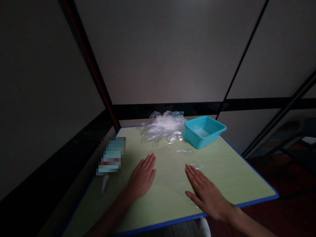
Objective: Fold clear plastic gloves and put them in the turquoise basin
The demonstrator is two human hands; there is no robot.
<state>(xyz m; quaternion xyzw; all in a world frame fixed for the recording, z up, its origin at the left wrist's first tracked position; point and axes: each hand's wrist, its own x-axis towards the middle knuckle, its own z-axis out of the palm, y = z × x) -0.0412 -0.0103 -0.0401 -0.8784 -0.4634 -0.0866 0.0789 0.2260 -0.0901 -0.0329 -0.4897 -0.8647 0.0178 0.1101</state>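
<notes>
My left hand [143,176] lies flat near the middle of the table, palm down, fingers stretched out. To its right, my right hand [204,191] also rests palm down with the thumb apart from the fingers. Between and under them spreads a thin clear plastic bag [172,168], hard to make out against the pale green tabletop [237,174]. Neither hand grips anything. Beyond the hands, a heap of crumpled clear plastic bags [165,125] sits at the table's far edge.
A turquoise plastic basin [203,141] stands at the back right, with something whitish inside. At the left edge lies a blurred-out flat item [112,156], a pale strip below it. Walls [168,59] close in behind and on the left. Blue edging [261,197] rims the table.
</notes>
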